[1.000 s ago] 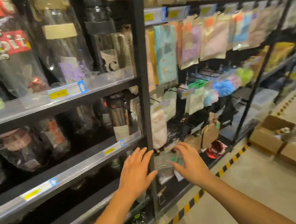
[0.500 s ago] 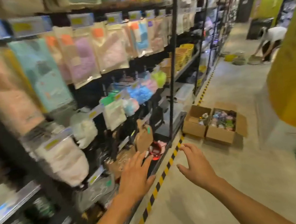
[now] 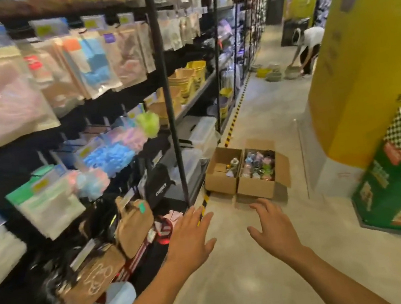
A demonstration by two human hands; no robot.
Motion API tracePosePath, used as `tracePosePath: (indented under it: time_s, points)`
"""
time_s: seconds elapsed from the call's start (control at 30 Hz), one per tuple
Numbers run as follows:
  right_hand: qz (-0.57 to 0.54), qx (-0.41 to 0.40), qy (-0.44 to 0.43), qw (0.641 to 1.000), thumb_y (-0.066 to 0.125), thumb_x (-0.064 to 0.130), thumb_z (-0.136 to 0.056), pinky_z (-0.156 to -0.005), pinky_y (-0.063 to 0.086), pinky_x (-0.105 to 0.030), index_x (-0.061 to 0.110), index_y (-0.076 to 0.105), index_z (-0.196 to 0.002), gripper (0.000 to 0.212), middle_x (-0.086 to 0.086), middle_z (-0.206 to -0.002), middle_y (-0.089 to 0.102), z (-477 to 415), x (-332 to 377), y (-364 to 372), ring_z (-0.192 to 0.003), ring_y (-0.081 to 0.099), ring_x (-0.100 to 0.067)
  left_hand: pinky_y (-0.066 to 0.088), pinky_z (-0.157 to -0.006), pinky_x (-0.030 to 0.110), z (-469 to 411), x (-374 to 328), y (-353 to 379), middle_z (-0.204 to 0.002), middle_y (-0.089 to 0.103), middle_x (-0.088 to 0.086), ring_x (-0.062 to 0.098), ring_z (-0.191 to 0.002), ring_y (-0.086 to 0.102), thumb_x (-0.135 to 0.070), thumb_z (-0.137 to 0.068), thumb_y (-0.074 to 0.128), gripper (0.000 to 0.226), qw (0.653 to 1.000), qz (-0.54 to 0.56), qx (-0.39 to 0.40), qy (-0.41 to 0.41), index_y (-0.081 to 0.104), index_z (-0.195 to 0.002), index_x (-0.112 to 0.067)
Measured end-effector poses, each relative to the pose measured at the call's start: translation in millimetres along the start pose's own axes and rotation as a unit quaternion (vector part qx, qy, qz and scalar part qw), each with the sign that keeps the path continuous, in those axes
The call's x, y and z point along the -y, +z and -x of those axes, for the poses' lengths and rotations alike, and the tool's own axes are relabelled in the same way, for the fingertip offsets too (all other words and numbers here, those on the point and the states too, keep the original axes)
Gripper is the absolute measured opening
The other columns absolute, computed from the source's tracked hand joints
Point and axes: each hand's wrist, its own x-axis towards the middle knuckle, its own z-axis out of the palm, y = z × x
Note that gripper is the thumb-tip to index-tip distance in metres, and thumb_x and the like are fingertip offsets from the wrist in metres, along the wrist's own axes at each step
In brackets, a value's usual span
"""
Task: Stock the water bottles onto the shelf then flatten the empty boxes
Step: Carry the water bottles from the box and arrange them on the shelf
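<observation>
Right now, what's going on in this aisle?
A person stands in a shop aisle with the left hand and right hand held out in front, both open and empty. Ahead, two open boxes sit side by side on the floor beside the shelf, each with small goods inside, too blurred to name, so neither is flattened yet. Farther down, a second person bends over some baskets.
</observation>
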Motion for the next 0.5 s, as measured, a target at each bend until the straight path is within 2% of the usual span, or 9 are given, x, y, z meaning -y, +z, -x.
tracePosePath:
  time_s: [0.17, 0.37, 0.5]
  points:
    - [0.005, 0.012, 0.032, 0.999, 0.065, 0.047, -0.093, -0.117, 0.036, -0.039, 0.024, 0.044, -0.152, 0.066, -0.004, -0.159, 0.038, -70, -39, 9, -0.145, 0.037, -0.025, 0.017, -0.127, 0.046, -89, 2, 24, -0.172, 0.015, -0.003, 0.023, -0.16, 0.011, -0.059, -0.099, 0.053, 0.073, 0.999, 0.036, 0.03, 0.006, 0.023, -0.162, -0.035]
    - [0.012, 0.027, 0.065, 0.997, 0.064, 0.047, -0.095, -0.117, 0.035, -0.039, 0.023, 0.042, -0.152, 0.066, -0.005, -0.162, 0.033, -186, -71, 25, -0.148, 0.033, -0.026, 0.029, -0.124, 0.043, -213, 42, 55, -0.171, 0.02, -0.002, 0.022, -0.157, 0.021, -0.062, -0.097, 0.057, 0.077, 0.989, 0.122, 0.088, -0.016, 0.023, -0.16, -0.034]
    - [-0.012, 0.041, 0.081, 0.996, 0.064, 0.044, -0.095, -0.117, 0.034, -0.037, 0.021, 0.041, -0.154, 0.067, -0.004, -0.163, 0.031, -270, -86, 29, -0.149, 0.03, -0.024, 0.037, -0.117, 0.041, -300, 70, 66, -0.167, 0.028, -0.003, 0.02, -0.151, 0.031, -0.059, -0.098, 0.056, 0.074, 0.985, 0.111, 0.133, 0.001, 0.027, -0.159, -0.031]
